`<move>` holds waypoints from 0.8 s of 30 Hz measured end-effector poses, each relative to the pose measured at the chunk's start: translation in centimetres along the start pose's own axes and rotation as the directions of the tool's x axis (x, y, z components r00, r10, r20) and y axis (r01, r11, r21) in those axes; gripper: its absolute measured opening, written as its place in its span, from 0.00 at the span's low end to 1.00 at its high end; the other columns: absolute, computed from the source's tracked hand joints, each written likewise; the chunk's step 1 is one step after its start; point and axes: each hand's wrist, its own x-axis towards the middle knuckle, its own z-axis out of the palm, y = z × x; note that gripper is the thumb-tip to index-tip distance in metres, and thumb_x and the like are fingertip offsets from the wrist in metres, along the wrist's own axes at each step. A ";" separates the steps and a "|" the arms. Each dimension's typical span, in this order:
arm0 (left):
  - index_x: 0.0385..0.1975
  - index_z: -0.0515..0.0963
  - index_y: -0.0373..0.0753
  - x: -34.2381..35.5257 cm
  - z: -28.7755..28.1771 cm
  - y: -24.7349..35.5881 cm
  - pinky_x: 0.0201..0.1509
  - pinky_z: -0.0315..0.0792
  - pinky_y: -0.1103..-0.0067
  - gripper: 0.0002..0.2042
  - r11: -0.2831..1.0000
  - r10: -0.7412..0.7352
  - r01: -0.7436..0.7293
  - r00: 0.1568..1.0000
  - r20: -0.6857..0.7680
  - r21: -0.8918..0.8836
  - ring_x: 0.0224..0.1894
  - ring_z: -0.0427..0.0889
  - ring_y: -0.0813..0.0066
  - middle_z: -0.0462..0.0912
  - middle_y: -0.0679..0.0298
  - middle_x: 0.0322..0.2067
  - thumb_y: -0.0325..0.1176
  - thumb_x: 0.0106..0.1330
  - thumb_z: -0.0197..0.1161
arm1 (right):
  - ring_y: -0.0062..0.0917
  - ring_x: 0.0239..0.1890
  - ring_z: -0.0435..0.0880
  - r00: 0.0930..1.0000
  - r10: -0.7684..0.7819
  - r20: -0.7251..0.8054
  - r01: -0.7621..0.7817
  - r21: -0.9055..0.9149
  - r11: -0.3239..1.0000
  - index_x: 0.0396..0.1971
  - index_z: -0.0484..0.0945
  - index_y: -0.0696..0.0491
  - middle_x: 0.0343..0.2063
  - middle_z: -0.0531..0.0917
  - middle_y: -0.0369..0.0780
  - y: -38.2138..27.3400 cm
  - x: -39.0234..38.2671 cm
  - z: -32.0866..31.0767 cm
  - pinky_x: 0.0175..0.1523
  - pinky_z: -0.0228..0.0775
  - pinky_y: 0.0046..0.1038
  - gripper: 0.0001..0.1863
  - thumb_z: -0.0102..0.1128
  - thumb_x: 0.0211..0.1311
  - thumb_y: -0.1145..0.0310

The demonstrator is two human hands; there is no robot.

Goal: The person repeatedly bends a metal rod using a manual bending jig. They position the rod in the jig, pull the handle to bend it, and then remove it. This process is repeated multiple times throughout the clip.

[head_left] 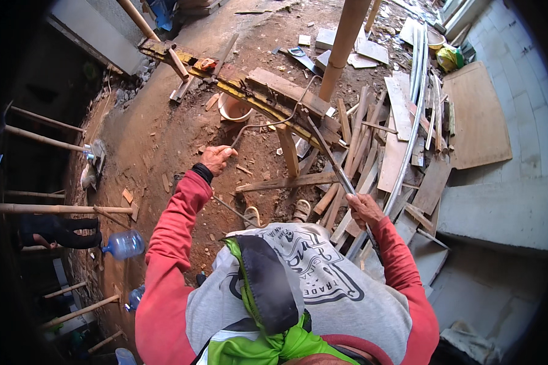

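My left hand (218,159), fingers curled, grips a thin bent metal rod (256,126), which stretches up across a yellow-edged wooden beam (265,104) on a post. My right hand (364,210) is wrapped around a long straight metal bar (332,157); its far end lies at the beam's near right end, by the rod. An orange tool, possibly a tape measure (207,64), rests farther along the beam. A pale bucket (235,112) stands on the dirt beneath it. My sandalled feet (301,211) show below.
Scattered planks (394,160), long pale poles (418,91) and a plywood sheet (476,118) lie at right beside a pale block wall (530,91). Bamboo poles (64,208) project at left, near water jugs (124,243) and a person in dark clothes (61,230). An upright bamboo post (338,58) rises beyond the beam.
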 end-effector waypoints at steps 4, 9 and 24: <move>0.44 0.79 0.39 -1.4 -2.3 0.1 0.14 0.48 0.83 0.14 0.998 -0.050 0.051 0.998 0.046 -0.020 0.11 0.55 0.89 0.60 0.78 0.13 0.44 0.75 0.55 | 0.17 0.08 0.67 0.996 0.077 0.054 -0.080 0.063 0.995 0.22 0.68 0.51 0.11 0.68 0.32 -1.8 -1.1 0.3 0.11 0.57 0.24 0.25 0.51 0.71 0.46; 0.45 0.78 0.39 -1.8 -4.6 -0.3 0.15 0.48 0.83 0.15 0.991 -0.117 0.123 0.987 0.106 -0.053 0.11 0.52 0.89 0.57 0.80 0.13 0.45 0.75 0.55 | 0.16 0.09 0.66 0.989 0.047 0.140 -0.039 -0.055 0.998 0.23 0.66 0.51 0.13 0.68 0.31 -2.3 0.2 -0.9 0.11 0.58 0.24 0.26 0.51 0.71 0.44; 0.45 0.78 0.40 -0.4 -6.7 -0.3 0.16 0.51 0.85 0.15 0.985 -0.151 0.158 0.984 0.098 -0.069 0.12 0.52 0.89 0.58 0.80 0.13 0.46 0.75 0.55 | 0.18 0.09 0.66 0.987 0.137 0.090 -0.135 -0.028 0.990 0.27 0.67 0.49 0.12 0.67 0.31 -2.4 1.2 2.0 0.11 0.59 0.25 0.24 0.51 0.71 0.44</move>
